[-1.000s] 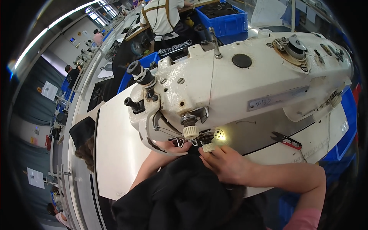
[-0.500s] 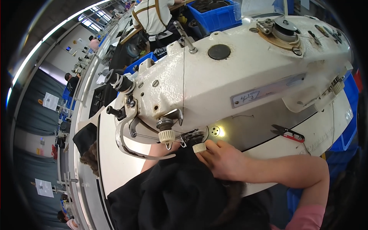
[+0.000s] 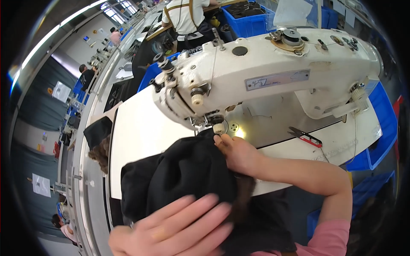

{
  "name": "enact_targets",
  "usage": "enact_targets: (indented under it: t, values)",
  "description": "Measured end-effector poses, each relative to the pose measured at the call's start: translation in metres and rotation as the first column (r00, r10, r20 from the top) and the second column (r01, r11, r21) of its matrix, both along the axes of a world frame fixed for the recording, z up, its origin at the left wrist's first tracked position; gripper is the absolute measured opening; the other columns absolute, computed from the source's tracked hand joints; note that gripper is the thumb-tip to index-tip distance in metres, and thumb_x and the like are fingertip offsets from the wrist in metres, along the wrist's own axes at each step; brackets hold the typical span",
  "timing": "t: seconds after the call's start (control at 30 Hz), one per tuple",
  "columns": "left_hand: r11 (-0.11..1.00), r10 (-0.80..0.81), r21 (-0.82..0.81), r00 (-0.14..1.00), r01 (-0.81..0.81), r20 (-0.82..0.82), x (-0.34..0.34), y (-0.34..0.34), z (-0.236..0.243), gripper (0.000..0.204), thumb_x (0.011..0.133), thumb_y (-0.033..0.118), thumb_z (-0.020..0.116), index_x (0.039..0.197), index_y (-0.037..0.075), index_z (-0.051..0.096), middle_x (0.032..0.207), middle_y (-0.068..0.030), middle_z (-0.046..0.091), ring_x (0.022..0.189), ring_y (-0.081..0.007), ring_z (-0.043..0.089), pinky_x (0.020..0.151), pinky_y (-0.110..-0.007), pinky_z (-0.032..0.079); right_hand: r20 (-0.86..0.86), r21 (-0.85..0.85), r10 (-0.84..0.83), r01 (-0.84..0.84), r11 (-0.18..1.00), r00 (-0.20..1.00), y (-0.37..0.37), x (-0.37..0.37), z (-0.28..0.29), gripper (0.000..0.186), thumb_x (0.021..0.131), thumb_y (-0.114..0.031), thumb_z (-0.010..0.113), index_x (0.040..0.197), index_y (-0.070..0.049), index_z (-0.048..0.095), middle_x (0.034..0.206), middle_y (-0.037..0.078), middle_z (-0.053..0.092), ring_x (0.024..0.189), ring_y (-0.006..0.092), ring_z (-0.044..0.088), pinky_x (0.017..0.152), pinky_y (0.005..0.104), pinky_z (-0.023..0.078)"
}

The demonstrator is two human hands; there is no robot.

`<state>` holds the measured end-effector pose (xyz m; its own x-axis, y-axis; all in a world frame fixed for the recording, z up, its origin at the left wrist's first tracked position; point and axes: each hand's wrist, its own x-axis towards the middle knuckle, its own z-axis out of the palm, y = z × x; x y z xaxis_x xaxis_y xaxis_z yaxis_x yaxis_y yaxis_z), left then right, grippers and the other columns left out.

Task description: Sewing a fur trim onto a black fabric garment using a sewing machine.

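Blurred by motion and cut off at the lower edge: the bare left hand [image 3: 173, 228], its grip open, fingers stretched nearly straight over the large, matte black cloth [image 3: 188, 170]; impossible to tell whether touching the cloth or hovering just above. Bunched in front of the white metal sewing machine [image 3: 277, 72], with the narrow upper end reaching in beneath the machine's head and the lower part masked by the left hand: that same cloth. At the cloth's upper right edge, just below the small, ribbed cream knob [image 3: 218, 129]: the bare right hand [image 3: 241, 155], fingers curled together; thumb out of sight, so no telling whether pinching the cloth or only pressing on it. Hard to make out: the small, dark metal parts [image 3: 209, 119] beside the knob, crowded together. Mostly covered below the right wrist: a brown, fur-like strip [image 3: 245, 194]. Well apart, on the white table [image 3: 143, 121]: the red-handled metal thread snips [image 3: 305, 136]. Compared with half a second ago: left hand gone from behind the machine's head to the near side of the cloth; right hand still by the knob; machine smaller in view.
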<state>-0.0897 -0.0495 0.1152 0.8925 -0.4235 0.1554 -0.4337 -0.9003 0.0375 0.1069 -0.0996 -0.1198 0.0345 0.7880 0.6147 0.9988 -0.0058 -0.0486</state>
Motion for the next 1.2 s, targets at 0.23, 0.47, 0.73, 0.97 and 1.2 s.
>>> enact_targets:
  t: [0.23, 0.47, 0.73, 0.97, 1.2]
  values:
    - [0.957, 0.288, 0.05, 0.955, -0.285, -0.069, 0.06, 0.034, -0.069, 0.035, 0.088, 0.022, 0.068, 0.112, -0.003, 0.064, 0.102, -0.017, 0.069, 0.095, -0.0303, 0.067, 0.082, -0.039, 0.054, 0.032, -0.123, 0.012, -0.008, 0.992, 0.999, -0.012, 0.012, 0.01, 0.036, 0.075, -0.017, 0.061, 0.103, 0.006, 0.066, 0.102, 0.018, 0.068, 0.08, 0.0222, 0.062, 0.063, 0.0302, 0.053]
    - [0.829, 0.554, 0.101, 0.784, -0.55, -0.28, 0.089, 0.093, -0.116, 0.017, 0.089, 0.017, 0.065, 0.1, 0.004, 0.068, 0.08, -0.0142, 0.068, 0.074, -0.0332, 0.067, 0.064, -0.042, 0.052, 0.343, -0.1, 0.073, -0.041, 0.994, 0.937, -0.002, 0.004, 0.014, 0.035, 0.067, -0.015, 0.063, 0.094, 0.007, 0.069, 0.104, 0.026, 0.069, 0.077, 0.0217, 0.063, 0.057, 0.0284, 0.053]
    - [0.912, 0.268, -0.245, 0.93, -0.329, -0.251, 0.092, 0.11, -0.14, 0.025, 0.088, 0.007, 0.061, 0.111, -0.001, 0.068, 0.121, -0.0178, 0.066, 0.107, -0.0342, 0.064, 0.092, -0.041, 0.051, 0.266, -0.093, 0.062, -0.038, 0.995, 0.962, -0.007, 0.008, 0.018, 0.036, 0.065, -0.015, 0.063, 0.094, 0.006, 0.069, 0.102, 0.024, 0.07, 0.073, 0.0189, 0.061, 0.054, 0.0264, 0.051]
    - [0.928, 0.244, -0.257, 0.961, -0.27, -0.131, 0.095, 0.115, -0.145, 0.023, 0.089, 0.011, 0.06, 0.106, -0.002, 0.066, 0.109, -0.0142, 0.067, 0.096, -0.0325, 0.064, 0.082, -0.039, 0.054, 0.177, -0.058, 0.051, -0.041, 0.997, 0.983, -0.007, 0.01, 0.019, 0.032, 0.069, -0.014, 0.064, 0.095, 0.004, 0.068, 0.102, 0.023, 0.071, 0.07, 0.0157, 0.06, 0.054, 0.0258, 0.051]
    - [0.933, 0.273, -0.179, 0.94, -0.311, -0.206, 0.095, 0.111, -0.141, 0.032, 0.092, 0.016, 0.058, 0.118, -0.001, 0.062, 0.119, -0.0149, 0.063, 0.099, -0.0332, 0.063, 0.084, -0.04, 0.053, -0.996, -0.077, -0.076, 0.021, 0.997, -0.043, -0.024, 0.038, 0.043, 0.034, 0.1, -0.024, 0.049, 0.09, 0.006, 0.063, 0.073, 0.012, 0.067, 0.047, 0.0117, 0.055, 0.048, 0.0245, 0.047]
